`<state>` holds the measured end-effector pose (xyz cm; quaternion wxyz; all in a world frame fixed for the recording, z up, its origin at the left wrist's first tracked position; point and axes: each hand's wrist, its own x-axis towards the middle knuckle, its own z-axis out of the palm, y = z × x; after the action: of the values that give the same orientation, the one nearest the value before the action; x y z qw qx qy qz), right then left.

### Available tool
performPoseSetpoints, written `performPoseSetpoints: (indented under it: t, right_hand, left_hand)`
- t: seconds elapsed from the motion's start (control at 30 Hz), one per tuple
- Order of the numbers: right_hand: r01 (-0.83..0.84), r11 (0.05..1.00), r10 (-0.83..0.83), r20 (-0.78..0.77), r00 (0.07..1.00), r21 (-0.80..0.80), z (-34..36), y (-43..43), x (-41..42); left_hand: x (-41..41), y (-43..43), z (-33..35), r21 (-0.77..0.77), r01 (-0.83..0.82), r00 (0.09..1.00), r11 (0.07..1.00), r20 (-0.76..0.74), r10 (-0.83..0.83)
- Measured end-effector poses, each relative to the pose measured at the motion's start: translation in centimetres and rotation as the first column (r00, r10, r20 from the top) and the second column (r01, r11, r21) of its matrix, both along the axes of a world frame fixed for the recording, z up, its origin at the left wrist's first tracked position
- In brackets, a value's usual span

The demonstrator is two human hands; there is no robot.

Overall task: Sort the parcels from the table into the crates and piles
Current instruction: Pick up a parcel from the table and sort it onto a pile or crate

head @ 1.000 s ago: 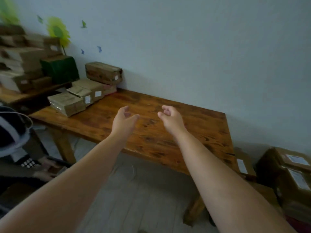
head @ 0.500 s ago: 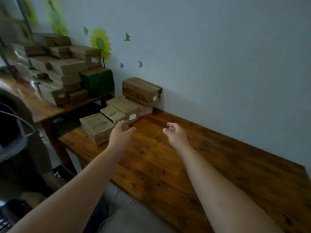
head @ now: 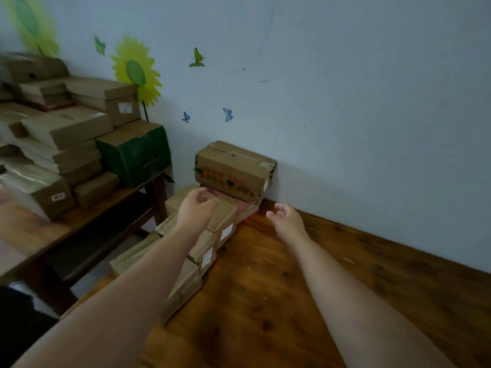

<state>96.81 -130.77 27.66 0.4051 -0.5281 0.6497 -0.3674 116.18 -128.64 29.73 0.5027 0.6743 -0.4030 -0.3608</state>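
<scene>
Head cam: parcels sit in a row at the left end of the table, w/ a bigger brown box stacked on a pink parcel by the wall. Left hand hangs over the row, fingers loosely curled, gripping nothing; can't tell if it touches. Right hand also empty, just beside the pink parcel. Hands apart. More boxes + a green box on the side table.

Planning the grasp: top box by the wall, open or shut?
Shut. The top box has its flaps lying flat and closed, with no contents showing; its right end looks crumpled.
</scene>
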Motion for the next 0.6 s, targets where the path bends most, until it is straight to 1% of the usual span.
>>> performPoseSetpoints:
  t: [0.1,0.23,0.37,0.47,0.53,0.6]
  right_hand:
    - [0.059,0.998,-0.058,-0.035,0.998,0.037,-0.4,-4.2,1.0]
    - [0.103,0.991,-0.096,-0.084,0.992,0.081,-1.8,-9.5,1.7]
    - [0.082,0.987,-0.072,-0.074,0.995,0.135,-4.0,-13.5,2.4]
    - [0.067,0.983,-0.057,-0.064,0.996,0.169,-5.6,-16.1,2.8]
    - [0.034,0.986,-0.032,-0.017,0.999,0.161,-6.7,-17.6,2.9]
    - [0.021,0.990,-0.021,-0.002,1.000,0.138,-7.5,-18.7,3.0]
  left_hand:
    - [2.4,-5.2,-0.5,0.004,0.028,0.999,1.000,0.023,-0.028]
    - [4.3,-11.6,-2.0,0.040,0.032,0.999,0.999,0.006,-0.032]
    - [5.5,-16.4,-4.0,0.069,0.009,1.000,0.998,-0.028,-0.007]
    - [6.9,-19.7,-5.4,0.134,-0.024,1.000,0.991,-0.018,0.026]
    - [7.8,-21.4,-5.9,0.183,-0.031,0.999,0.983,-0.008,0.033]
    - [8.1,-22.9,-6.2,0.198,-0.007,1.000,0.980,-0.025,0.012]
